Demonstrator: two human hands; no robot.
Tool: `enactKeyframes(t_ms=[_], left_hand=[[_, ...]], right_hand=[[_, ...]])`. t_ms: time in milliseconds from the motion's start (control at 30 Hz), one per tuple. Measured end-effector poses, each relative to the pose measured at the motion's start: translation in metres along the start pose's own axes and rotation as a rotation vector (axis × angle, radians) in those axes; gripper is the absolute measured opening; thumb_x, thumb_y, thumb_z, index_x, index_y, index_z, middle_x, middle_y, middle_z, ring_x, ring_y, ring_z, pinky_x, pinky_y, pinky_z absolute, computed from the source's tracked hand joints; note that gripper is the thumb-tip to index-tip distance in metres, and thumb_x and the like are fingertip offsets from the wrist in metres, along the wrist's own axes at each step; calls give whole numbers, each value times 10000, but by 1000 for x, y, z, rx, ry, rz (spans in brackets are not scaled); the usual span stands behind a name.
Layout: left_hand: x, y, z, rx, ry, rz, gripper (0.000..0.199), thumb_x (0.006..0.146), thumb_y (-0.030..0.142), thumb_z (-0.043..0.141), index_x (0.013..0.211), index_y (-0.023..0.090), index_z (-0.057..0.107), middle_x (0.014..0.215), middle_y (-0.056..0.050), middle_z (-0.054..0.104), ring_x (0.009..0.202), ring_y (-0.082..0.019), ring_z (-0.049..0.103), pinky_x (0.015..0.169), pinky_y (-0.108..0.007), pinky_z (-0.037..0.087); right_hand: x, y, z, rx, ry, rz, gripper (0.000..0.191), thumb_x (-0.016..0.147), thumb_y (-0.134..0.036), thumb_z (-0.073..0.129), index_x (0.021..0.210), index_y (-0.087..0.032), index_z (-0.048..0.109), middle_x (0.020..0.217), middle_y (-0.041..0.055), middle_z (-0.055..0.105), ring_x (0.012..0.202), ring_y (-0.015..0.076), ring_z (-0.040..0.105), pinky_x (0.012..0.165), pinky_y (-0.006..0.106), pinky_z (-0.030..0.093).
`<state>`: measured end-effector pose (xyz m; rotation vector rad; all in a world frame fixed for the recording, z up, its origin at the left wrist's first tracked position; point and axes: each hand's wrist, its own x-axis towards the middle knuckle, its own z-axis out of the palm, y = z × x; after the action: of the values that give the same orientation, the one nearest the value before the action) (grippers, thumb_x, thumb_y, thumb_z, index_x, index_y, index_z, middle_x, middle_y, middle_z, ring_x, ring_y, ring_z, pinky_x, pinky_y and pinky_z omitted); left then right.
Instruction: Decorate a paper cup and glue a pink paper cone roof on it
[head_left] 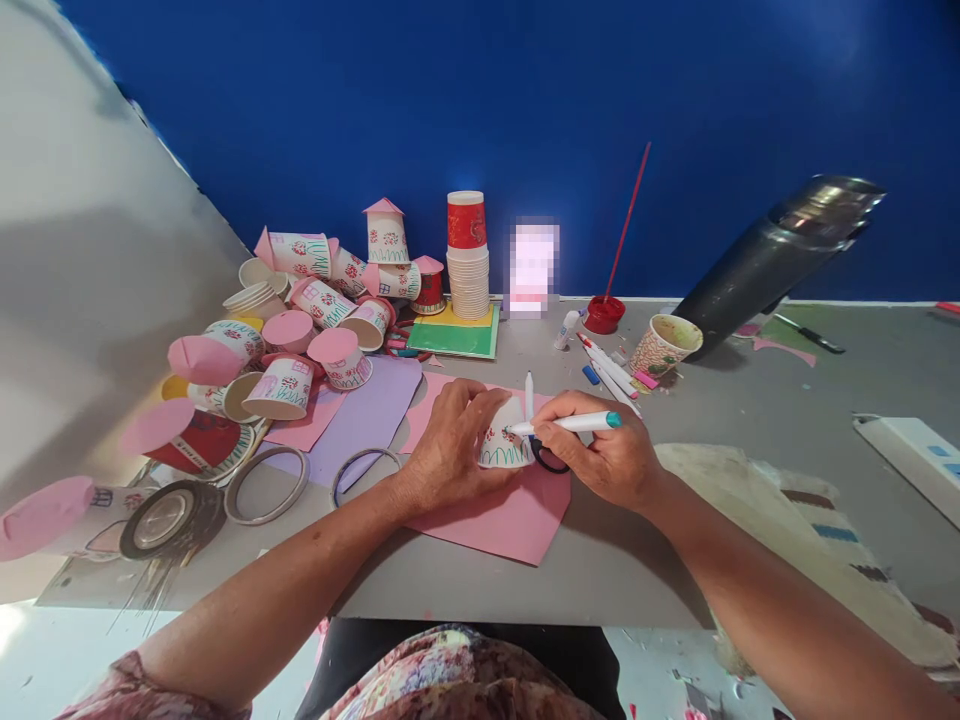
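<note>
My left hand (457,445) is wrapped round a white paper cup (504,445) with red dotted flowers and green zigzag grass drawn on it. In my right hand (600,450) is a white marker (570,424) with a teal end, its tip pointing left at the side of the cup. Pink paper (517,525) lies beneath both hands. Dark scissors (551,458) show partly between the hands, and another white marker (529,395) is just behind the cup.
Decorated cups with pink tops (287,388) crowd the left side. Tape rings (266,486) sit in front of them. Stacked cups (469,285) stand at the back. On the right are loose markers (609,370), a patterned cup (666,345), a dark thermos (757,265) and a cloth (750,520).
</note>
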<state>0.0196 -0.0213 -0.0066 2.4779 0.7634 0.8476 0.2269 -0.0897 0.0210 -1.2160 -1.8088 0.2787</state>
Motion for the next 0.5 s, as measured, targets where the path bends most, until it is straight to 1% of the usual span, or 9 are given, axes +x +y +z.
enactKeyframes(t_ms=[100,200,267,367,433,500], left_hand=[[0,-1,1,10,2,-2,686,733,317,820,1341,249,507,1153,-94,529,1155,-317,552,981,-511,509],[-1,-2,2,13,10,13,684,747,326,816,1348,246,500,1156,-94,522,1158,-315,549,981,-510,511],[-1,-1,2,13,12,20,687,752,335,821,1352,236,500,1161,-95,518,1158,-307,550,984,-501,513],[0,-1,1,20,22,33,693,749,360,837,1344,223,508,1179,-101,521,1158,-302,548,992,-496,511],[1,-1,0,20,37,47,689,751,353,831,1343,222,503,1188,-103,524,1155,-301,545,986,-495,517],[1,-1,0,14,51,54,688,752,340,823,1345,225,494,1186,-102,526,1147,-300,546,969,-488,528]], right_hand=[[0,0,0,-7,17,3,175,958,-267,593,825,-230,700,718,6,743,583,135,629,565,251,470],[0,-1,1,6,-2,-6,171,950,-252,595,816,-229,698,704,-1,739,568,130,623,557,247,467],[0,-2,1,14,3,14,167,945,-247,602,808,-230,696,688,-8,732,554,126,617,550,243,466],[-1,-1,-2,36,74,70,158,955,-265,613,828,-230,701,643,-25,705,505,114,592,513,234,456],[0,0,-6,42,142,74,158,958,-275,616,838,-227,706,641,-27,703,504,114,598,504,229,458],[1,0,-8,29,175,60,165,953,-275,617,826,-223,708,649,-20,708,528,122,618,516,230,470]])
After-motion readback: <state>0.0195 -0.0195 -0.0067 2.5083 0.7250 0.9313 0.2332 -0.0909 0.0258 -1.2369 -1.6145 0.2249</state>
